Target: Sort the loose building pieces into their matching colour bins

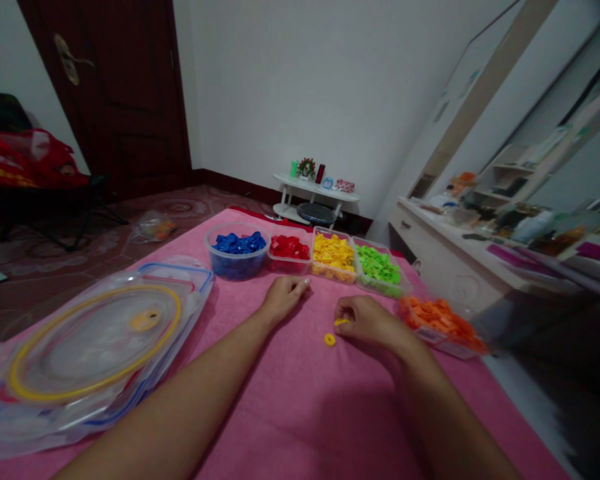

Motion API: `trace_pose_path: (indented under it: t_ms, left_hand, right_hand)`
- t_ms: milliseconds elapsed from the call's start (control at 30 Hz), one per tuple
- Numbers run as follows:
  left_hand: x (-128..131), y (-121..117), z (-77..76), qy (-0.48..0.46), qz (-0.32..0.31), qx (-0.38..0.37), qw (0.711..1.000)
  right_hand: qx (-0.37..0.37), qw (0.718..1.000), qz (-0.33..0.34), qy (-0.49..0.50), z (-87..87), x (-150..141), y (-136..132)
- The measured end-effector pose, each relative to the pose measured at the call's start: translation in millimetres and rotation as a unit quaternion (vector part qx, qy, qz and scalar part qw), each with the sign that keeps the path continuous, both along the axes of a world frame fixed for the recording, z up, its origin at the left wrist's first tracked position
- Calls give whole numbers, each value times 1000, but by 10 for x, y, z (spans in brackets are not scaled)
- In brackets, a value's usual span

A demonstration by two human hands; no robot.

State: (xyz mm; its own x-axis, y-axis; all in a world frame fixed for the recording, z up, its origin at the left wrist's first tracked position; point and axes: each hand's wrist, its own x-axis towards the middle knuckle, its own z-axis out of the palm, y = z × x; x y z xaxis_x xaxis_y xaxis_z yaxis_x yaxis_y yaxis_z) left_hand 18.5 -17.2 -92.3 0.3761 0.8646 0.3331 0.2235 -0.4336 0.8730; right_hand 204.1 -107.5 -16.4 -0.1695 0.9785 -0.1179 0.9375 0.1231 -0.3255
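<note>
My right hand (365, 319) is closed in a pinch on a small yellow piece (342, 322), partly hidden by the fingers, just above the pink cloth. Beside its fingertips a small yellow ring (330, 339) lies on the cloth, its hole showing. Resting on the cloth in front of the red pieces, my left hand (283, 297) has its fingers curled together; whatever they may hold is hidden. A clear box of yellow pieces (333, 252) stands beyond both hands. To its left is a box of red pieces (290, 247), to its right one of green pieces (377, 264).
A round tub of blue pieces (238, 244) ends the row on the left. Orange pieces (443, 320) fill a clear box at the right table edge. Stacked clear lids (100, 340) cover the left side of the pink cloth (280, 413). A white dresser (435, 243) stands close right.
</note>
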Motion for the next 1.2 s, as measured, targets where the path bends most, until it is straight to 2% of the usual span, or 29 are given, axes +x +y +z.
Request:
trace_pose_path:
  t_ms: [133, 267, 500, 800, 1000, 1067, 1200]
  left_hand:
    - [0, -5, 0, -12, -3, -9, 1000]
    - [-3, -8, 1, -5, 2, -11, 1000]
    - [5, 0, -27, -13, -1, -14, 1000]
    - [-8, -10, -3, 0, -2, -5, 1000]
    - [-1, -8, -1, 0, 0, -10, 1000]
    - [-1, -13, 3, 3, 3, -11, 1000]
    - [-2, -13, 0, 21, 15, 5, 1000]
  right_hand:
    - [17, 998, 44, 41, 44, -153, -53]
    - [-5, 998, 64, 16, 32, -262, -118]
    - [9, 998, 58, -32, -16, -357, -174]
    - [2, 1000, 12, -19, -37, -411, -184]
    - [9, 999, 39, 11, -111, -340, -169]
    - [-13, 998, 47, 45, -121, -320, -153]
    - [-137, 974, 29, 176, -100, -269, -76]
